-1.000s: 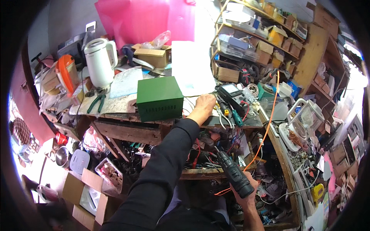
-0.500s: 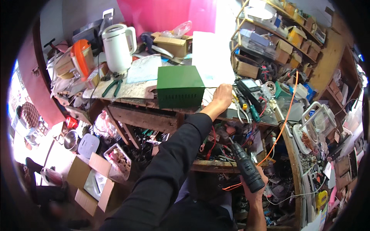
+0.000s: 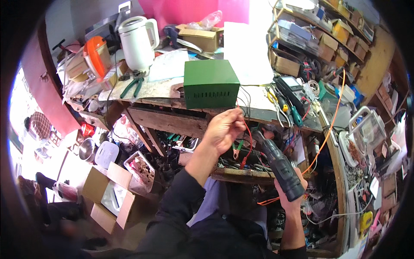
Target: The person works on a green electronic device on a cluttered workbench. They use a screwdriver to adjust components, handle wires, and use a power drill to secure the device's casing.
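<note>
My right hand is wrapped around a black power drill, whose front end points up and away over the open drawer. In front of the green metal case, below the bench edge, my left hand is raised with its fingers curled together. Whatever may be between those fingertips is hidden or too small to make out. The case stands near the bench's front edge, slotted side toward me. Red and black wires run beside its right side, and a red clip lead hangs at the drawer.
Pliers and a green-handled screwdriver lie right of the case, beside a black meter. Green-handled pliers and a white jug are on the left. An orange cord crosses the right side. An open carton sits on the floor.
My left hand has drawn back from the tools right of the case, toward me and leftward, fingers curled. The drill stays in my right hand. The whole view has shifted slightly.
</note>
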{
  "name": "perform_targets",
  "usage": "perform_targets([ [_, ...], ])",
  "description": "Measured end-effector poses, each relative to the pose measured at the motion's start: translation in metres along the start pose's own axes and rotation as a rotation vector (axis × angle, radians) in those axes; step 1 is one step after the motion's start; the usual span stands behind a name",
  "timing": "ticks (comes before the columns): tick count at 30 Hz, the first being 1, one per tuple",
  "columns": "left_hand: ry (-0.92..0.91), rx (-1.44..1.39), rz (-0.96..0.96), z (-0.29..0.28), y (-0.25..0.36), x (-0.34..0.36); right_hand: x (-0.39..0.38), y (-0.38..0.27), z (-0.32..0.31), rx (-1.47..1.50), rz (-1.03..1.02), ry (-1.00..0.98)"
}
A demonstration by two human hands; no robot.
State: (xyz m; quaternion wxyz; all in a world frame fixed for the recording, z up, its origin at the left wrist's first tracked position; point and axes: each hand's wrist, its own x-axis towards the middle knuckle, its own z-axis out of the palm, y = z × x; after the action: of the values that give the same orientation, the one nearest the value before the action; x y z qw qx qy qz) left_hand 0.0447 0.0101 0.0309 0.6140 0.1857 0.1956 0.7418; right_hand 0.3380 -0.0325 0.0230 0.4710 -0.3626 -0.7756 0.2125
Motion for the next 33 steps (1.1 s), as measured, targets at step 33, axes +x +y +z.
perform_targets([
  [33,0.182,-0.181,0.045,-0.033,0.002,-0.024,0.034,-0.022,0.059,-0.006,-0.301,-0.058],
])
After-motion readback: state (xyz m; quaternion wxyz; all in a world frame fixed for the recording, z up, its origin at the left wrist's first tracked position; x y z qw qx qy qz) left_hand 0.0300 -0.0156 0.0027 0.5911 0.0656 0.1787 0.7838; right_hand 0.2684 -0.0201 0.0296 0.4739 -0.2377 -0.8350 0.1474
